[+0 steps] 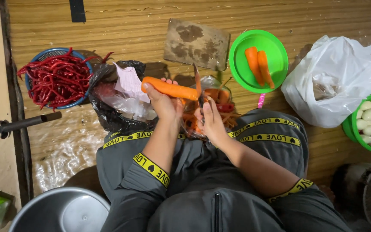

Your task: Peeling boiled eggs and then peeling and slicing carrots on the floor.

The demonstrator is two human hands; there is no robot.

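The left hand (165, 104) grips a carrot (170, 89) over a peel bag (213, 112) on the floor; the right hand (212, 121) is closed on a peeler (198, 86). I judge the blade could slip towards the left fingers; peels might miss the bag.

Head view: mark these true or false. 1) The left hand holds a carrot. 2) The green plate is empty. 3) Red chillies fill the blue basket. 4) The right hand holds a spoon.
1) True: the left hand grips the carrot.
2) False: the green plate holds two peeled carrots.
3) True: the red chillies sit in the blue basket.
4) False: the right hand holds a peeler against the carrot.
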